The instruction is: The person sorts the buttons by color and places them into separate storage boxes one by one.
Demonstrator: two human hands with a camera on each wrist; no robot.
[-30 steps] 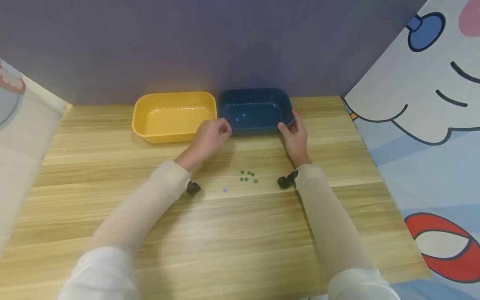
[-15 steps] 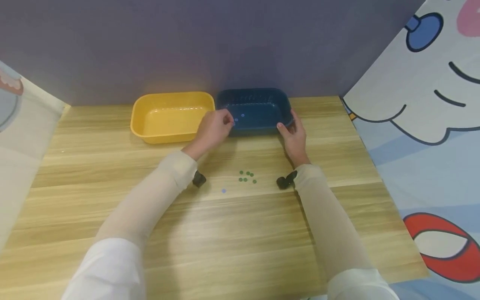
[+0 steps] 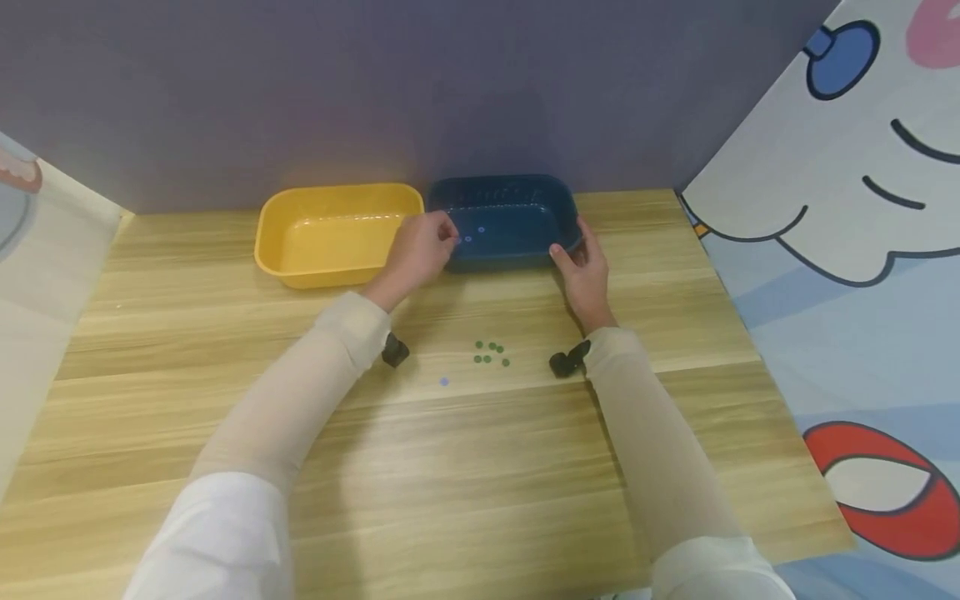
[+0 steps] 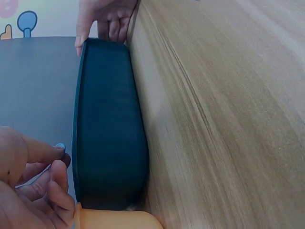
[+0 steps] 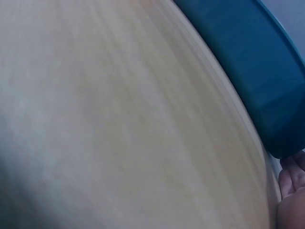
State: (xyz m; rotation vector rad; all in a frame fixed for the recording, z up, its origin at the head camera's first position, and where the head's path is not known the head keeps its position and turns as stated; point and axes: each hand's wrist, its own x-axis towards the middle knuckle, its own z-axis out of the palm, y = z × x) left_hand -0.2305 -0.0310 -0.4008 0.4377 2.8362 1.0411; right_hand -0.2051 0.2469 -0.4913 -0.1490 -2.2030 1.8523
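My left hand (image 3: 422, 248) is over the dark blue bin's left front corner, beside the yellow bin (image 3: 262, 250). Between its thumb and finger it pinches a small blue disc (image 4: 60, 146), mostly covered by the fingertips. At the opposite end my right hand (image 3: 587, 279) grips the dark blue bin (image 3: 517, 260), thumb at the rim and fingers round the outer side. Inside that bin lie two small blue discs (image 3: 481, 229). In the right wrist view, only curled fingers (image 5: 293, 179) show at the bin's lower corner.
On the wooden table (image 3: 480, 467), several small green discs (image 3: 487, 359) lie in a loose group between the forearms, with one blue disc (image 3: 444, 382) to their left. A grey panel (image 3: 360, 92) rises right behind both bins.
My left hand has risen slightly and moved in over the dark blue bin's edge, still pinching the blue disc. The right hand keeps its grip. The head view has shifted a little.
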